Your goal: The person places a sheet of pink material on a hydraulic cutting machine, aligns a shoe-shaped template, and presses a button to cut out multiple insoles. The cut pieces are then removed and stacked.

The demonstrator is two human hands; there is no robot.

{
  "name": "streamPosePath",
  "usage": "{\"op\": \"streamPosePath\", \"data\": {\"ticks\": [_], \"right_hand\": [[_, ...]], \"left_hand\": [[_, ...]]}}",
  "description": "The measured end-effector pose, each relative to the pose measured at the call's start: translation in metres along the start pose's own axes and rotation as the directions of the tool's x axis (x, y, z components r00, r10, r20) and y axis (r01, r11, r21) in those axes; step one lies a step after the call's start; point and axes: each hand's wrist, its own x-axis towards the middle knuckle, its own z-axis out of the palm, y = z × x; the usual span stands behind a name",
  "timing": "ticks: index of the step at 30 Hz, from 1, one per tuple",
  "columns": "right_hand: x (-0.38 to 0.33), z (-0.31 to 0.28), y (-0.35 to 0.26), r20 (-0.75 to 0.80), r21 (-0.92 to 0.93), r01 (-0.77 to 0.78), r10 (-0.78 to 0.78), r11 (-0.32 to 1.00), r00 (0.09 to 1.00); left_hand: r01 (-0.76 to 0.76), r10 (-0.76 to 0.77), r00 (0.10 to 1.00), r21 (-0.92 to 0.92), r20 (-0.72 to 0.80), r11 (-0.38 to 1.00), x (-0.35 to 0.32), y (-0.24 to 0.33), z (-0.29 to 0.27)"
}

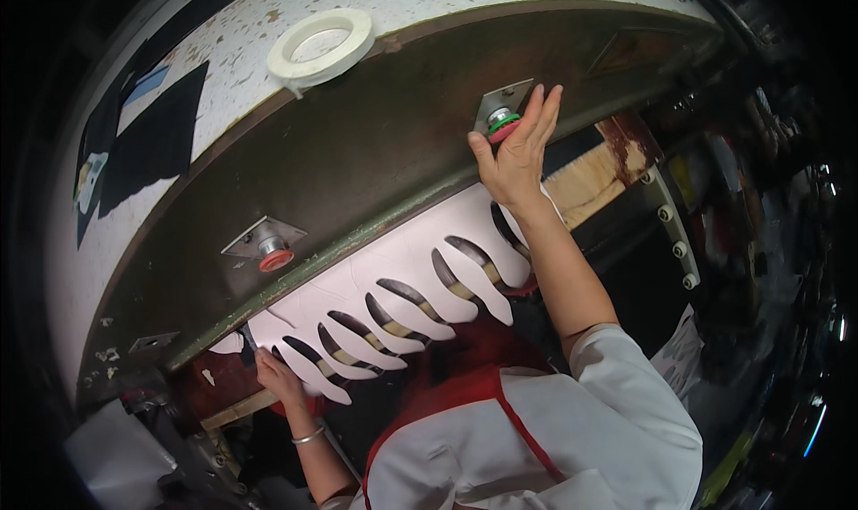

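Observation:
A pale, nearly white sheet lies under the front edge of the dark green machine beam. Several long curved gaps run through it, leaving finger-like strips along its near side. At the sheet's left end, my left hand has its fingers closed at the edge, their tips partly hidden. My right hand reaches up to the right push button, which is green and pink. Its fingers are stretched out, with the palm side against or very near that button. The left push button, red on a metal plate, stands untouched.
A roll of whitish tape rests on the beam's speckled top. Black pieces of material lie at the top's left. A worn wooden board shows beyond the sheet's right end. Rollers on a rail stand further right.

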Motion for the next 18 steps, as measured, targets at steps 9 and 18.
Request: {"op": "streamPosePath", "data": {"ticks": [9, 18], "right_hand": [[-0.084, -0.051, 0.069, 0.132, 0.001, -0.616, 0.611, 0.787, 0.781], [-0.11, -0.041, 0.07, 0.178, -0.144, -0.572, 0.59, 0.808, 0.788]], "left_hand": [[0.256, -0.256, 0.967, 0.028, 0.005, 0.966, 0.001, -0.064, 0.003], [-0.07, 0.07, 0.998, 0.227, 0.009, 0.971, -0.013, -0.068, 0.015]]}}
